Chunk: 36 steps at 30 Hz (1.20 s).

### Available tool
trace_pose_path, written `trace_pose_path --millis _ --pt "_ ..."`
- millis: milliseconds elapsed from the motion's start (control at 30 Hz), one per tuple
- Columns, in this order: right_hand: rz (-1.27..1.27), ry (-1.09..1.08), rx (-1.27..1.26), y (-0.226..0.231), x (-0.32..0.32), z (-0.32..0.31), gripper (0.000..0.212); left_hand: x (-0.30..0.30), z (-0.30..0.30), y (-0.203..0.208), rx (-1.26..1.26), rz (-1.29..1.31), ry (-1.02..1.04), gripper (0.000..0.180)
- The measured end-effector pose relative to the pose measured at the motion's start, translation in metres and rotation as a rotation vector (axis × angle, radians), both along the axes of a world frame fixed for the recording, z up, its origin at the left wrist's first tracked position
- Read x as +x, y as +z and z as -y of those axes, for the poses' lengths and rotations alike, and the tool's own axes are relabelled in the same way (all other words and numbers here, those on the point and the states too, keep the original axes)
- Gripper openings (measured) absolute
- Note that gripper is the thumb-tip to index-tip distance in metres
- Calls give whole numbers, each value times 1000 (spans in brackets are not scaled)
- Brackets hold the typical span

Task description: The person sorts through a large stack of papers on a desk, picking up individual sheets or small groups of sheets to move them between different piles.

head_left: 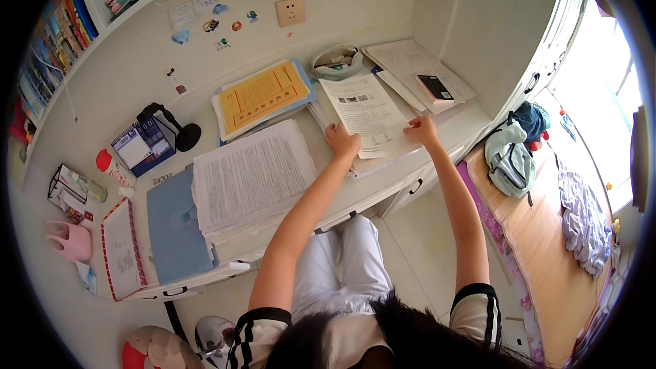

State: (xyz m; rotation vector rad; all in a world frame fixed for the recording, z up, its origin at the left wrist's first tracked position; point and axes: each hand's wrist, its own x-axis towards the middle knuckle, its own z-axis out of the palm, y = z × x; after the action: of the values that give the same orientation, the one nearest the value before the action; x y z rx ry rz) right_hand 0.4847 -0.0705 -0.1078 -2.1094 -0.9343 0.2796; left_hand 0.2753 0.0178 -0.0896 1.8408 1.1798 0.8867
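Note:
A printed sheet of paper point(369, 111) with small pictures near its top lies over a paper stack on the right half of the desk. My left hand point(342, 142) is closed on its lower left edge, fingers curled. At the lower right edge, my right hand point(421, 130) pinches the same sheet between thumb and fingers. To the left of my left hand sits a thick pile of printed papers point(253, 174), partly over a blue folder point(174, 225). Behind them, a yellow printed cover point(265, 98) tops another stack.
An open pencil case point(338, 63) stands behind the sheet, and a small black-and-pink box point(435, 87) rests on papers at right. A black lamp point(179, 133), desk calendar point(142, 147) and pink holder point(68, 240) occupy the left. A pale green backpack point(509, 160) lies at far right.

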Motion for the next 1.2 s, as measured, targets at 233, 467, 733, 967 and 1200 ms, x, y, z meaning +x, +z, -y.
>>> trace_pose_path --millis 233,467,733,967,1200 --pt "0 30 111 6 -19 14 38 -9 -3 4 131 271 -116 19" --pt "-776 185 510 84 -79 16 42 -106 -26 79 -335 235 -523 25" --pt "-1041 623 276 71 -226 -7 31 -265 -104 117 -85 -268 -306 22" --pt "-1044 616 126 56 -260 -8 28 -292 -107 65 378 -427 7 19" --pt "-687 375 704 110 -215 10 16 -298 -36 86 65 213 -192 9"
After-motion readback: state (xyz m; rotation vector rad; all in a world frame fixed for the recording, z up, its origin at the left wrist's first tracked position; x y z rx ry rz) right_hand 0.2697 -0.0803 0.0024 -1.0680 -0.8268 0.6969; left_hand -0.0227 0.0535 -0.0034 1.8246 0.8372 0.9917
